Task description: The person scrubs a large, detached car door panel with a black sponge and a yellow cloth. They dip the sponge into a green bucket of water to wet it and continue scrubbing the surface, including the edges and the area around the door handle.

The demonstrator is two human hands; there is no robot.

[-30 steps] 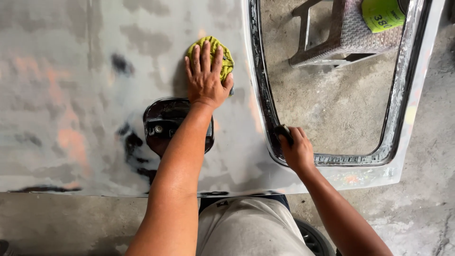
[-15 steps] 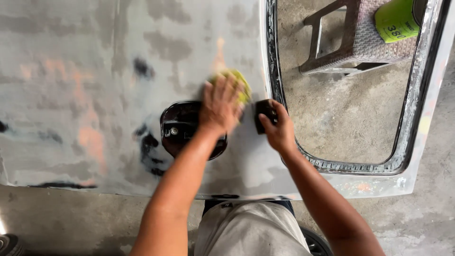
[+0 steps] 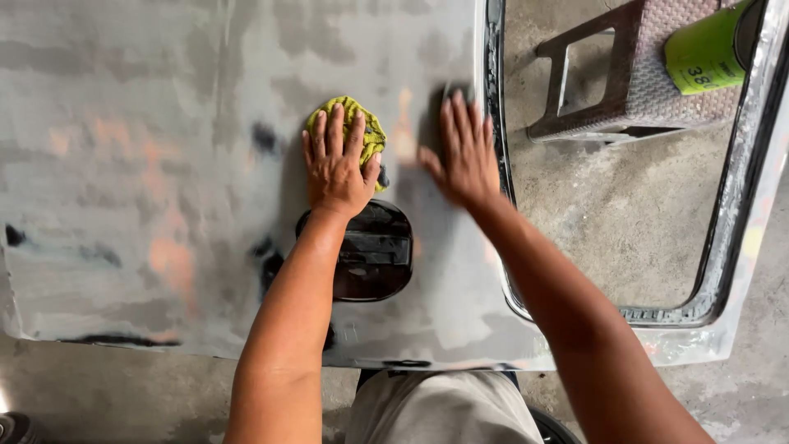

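head view: we see the left hand (image 3: 335, 168) pressed flat, fingers spread, on a crumpled yellow-green cloth (image 3: 359, 125). the cloth lies bunched under the fingers, its top and right edges showing past them, on the upper middle of a grey body panel (image 3: 164, 123). the panel surface is sanded and patchy: dull grey with orange-pink blotches, a few black spots and paler filler areas. just below the left wrist sits a dark oval recess (image 3: 366, 251) in the panel, with a black handle part inside.

the right hand (image 3: 462, 152) lies open, palm down, fingers together, on the bare panel just right of the cloth and beside the window frame (image 3: 496, 123); it appears to grasp nothing, though motion blur softens the fingertips. through the window opening we see a concrete floor (image 3: 641, 222), a brown woven stool (image 3: 637, 70) and a green can (image 3: 707, 49) lying on the stool.
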